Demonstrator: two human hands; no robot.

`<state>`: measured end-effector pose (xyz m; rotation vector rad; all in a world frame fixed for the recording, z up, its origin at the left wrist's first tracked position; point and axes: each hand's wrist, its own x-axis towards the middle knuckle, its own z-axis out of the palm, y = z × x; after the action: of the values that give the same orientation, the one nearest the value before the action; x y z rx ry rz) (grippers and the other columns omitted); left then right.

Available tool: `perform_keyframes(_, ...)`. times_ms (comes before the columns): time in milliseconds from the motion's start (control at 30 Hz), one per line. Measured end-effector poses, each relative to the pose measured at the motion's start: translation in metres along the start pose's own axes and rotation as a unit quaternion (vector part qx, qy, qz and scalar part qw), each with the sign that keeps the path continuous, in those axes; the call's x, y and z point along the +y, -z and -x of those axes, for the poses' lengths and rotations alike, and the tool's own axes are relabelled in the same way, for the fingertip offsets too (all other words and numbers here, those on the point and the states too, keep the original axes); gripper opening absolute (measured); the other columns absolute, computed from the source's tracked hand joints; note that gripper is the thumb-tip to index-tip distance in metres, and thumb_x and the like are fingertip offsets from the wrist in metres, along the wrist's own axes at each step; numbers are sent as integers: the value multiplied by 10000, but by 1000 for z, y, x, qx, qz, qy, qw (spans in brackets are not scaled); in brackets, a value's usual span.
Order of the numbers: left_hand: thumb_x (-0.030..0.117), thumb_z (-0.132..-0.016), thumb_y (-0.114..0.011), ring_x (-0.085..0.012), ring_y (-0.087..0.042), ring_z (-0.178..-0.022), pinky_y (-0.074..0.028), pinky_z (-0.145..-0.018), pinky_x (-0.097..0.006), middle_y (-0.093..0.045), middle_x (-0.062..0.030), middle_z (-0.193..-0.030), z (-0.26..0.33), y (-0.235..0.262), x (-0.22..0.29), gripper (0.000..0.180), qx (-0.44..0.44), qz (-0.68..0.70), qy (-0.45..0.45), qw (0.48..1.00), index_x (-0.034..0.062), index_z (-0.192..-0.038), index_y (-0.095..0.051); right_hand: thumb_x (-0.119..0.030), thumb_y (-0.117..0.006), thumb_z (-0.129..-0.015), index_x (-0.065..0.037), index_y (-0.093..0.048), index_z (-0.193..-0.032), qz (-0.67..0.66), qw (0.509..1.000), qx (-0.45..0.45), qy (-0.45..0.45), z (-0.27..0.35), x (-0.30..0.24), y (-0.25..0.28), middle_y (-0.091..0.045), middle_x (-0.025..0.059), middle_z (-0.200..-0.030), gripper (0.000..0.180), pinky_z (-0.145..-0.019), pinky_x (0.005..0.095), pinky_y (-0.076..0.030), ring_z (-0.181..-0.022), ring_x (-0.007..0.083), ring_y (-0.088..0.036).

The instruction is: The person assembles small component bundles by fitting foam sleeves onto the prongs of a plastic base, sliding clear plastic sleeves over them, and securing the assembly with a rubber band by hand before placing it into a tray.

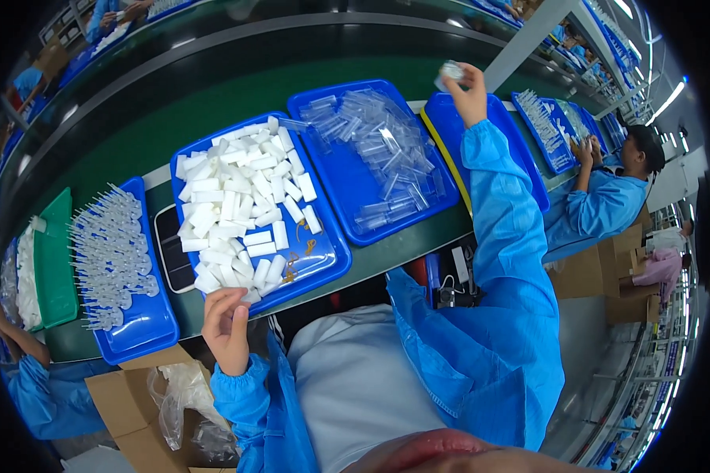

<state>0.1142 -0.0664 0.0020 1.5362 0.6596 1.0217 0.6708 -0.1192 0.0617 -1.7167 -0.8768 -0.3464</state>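
My left hand [227,325] is at the near left corner of a blue tray [323,264] heaped with short white blocks [237,189]. Its fingers are bent together, their tips against the blocks, and whatever they pinch is hidden. With the arm stretched far forward, my right hand [469,93] pinches a small clear and whitish piece [451,71] between thumb and fingers. That piece is above the far end of a blue tray [517,142] with a yellow strip along its left side. Between my hands, another blue tray [363,232] carries many clear plastic tubes [371,130].
Left are a blue tray [138,347] of clear, thin-stemmed parts and a green tray [55,260]. A dark-screened tablet-like panel [173,244] lies between trays. An open cardboard box [126,410] holds plastic bags below. A co-worker in blue [607,197] works at the right; another's arm shows left.
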Motion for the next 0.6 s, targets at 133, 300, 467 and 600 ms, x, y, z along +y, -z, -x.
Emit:
perform_keyframes(133, 47, -874, -572, -234, -580, -951, -507, -739, -311, -550, -122, -1058, 4, 4, -1, 181, 8, -3, 8, 1000, 18, -1050, -604, -175, -760, -745, -45, -505, -1149, 9, 996, 74, -55, -3, 39, 11, -567, 122, -1038, 495, -769, 302, -499, -929, 215, -583)
perform_keyframes(300, -25, -845, -586, -215, -584, -947, -503, -775, -275, -553, -122, -1025, 4, 7, 6, 194, 23, 29, 20, 999, -2, -1035, -616, -215, -767, -761, -60, -462, -1218, -5, 984, -79, -159, 12, 75, 0, -563, 156, -1096, 571, -797, 318, -509, -940, 240, -601)
perform_keyframes(467, -53, -825, -594, -214, -585, -969, -488, -773, -282, -554, -123, -1041, -6, 13, 4, 202, 13, 45, 25, 999, -27, -1023, -626, -271, -797, -733, -107, -427, -1338, 120, 993, -17, 11, -5, 81, 39, -476, 193, -1233, 729, -867, 385, -456, -1083, 270, -509)
perform_keyframes(600, 30, -814, -649, -150, -570, -819, -457, -665, -246, -581, -72, -980, -11, 57, 21, 157, 163, -147, -11, 976, 16, -970, -635, -282, -687, -836, -151, -366, -1395, 66, 989, -113, 64, 35, -60, 18, -420, 147, -1361, 658, -990, 406, -338, -1250, 266, -411)
